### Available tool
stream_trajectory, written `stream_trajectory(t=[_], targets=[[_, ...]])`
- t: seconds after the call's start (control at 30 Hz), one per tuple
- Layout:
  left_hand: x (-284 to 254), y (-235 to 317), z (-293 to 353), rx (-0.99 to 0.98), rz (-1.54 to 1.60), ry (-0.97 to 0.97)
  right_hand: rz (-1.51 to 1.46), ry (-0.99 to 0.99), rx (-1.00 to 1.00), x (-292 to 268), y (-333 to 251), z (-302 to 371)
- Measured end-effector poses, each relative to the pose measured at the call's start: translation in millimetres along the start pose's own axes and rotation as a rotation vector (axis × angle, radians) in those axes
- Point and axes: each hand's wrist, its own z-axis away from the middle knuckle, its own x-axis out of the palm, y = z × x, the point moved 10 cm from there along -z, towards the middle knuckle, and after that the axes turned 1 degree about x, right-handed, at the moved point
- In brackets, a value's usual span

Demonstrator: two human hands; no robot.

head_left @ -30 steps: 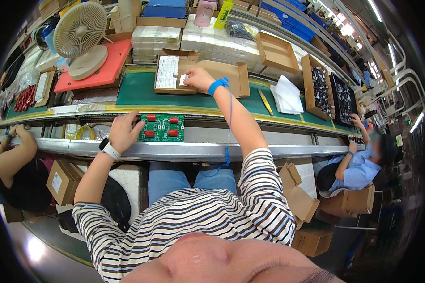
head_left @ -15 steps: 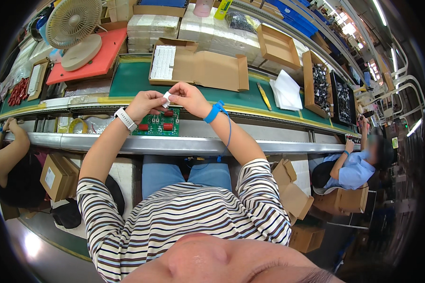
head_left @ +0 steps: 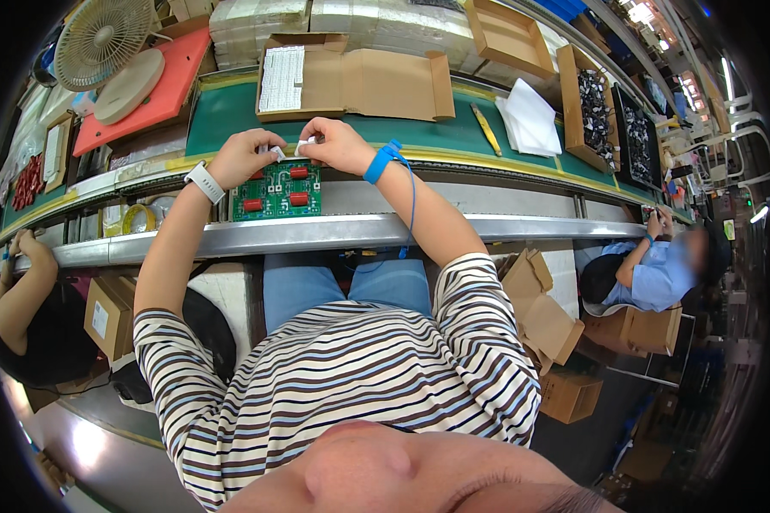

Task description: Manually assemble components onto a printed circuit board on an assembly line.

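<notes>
My left hand (head_left: 245, 159) pinches a small white piece (head_left: 276, 152) between thumb and fingers. A little to its right, my right hand (head_left: 342, 145) grips another small white piece (head_left: 302, 148); what kind of part these are is too small to tell. Just below both hands lies a green circuit board (head_left: 275, 191) with red block-shaped components, resting across the rails at the bench's near side. Beyond the hands, an opened cardboard box (head_left: 393, 85) holds rows of small white blocks (head_left: 281, 79). A blue wrist strap with a cord is on my right wrist.
A yellow-handled tool (head_left: 487, 129) and white sheets (head_left: 530, 118) lie to the right, beside a cardboard tray of dark parts (head_left: 592, 107). At the left stand a fan (head_left: 104, 41) on a red board and red parts (head_left: 29, 181). A metal rail (head_left: 359, 228) runs along the front; co-workers sit at both sides.
My hands, which met at one spot over a white piece, have drawn apart, each now with a small white piece. More of the circuit board shows. The whole view has shifted slightly.
</notes>
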Motion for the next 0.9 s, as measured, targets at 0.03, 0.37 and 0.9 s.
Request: stream_trajectory(t=[0.03, 0.37, 0.9], targets=[[0, 2, -1, -0.003, 0.0, -0.001, 0.183, 0.035, -0.034, -3, -5, 0], [11, 8, -1, -0.035, -0.222, -0.08, 0.596, 0.134, -0.118, -10, -18, 14], [-7, 8, 5, 0.09, -0.151, 0.072, 0.688, 0.106, -0.091, -9, -13, 15]])
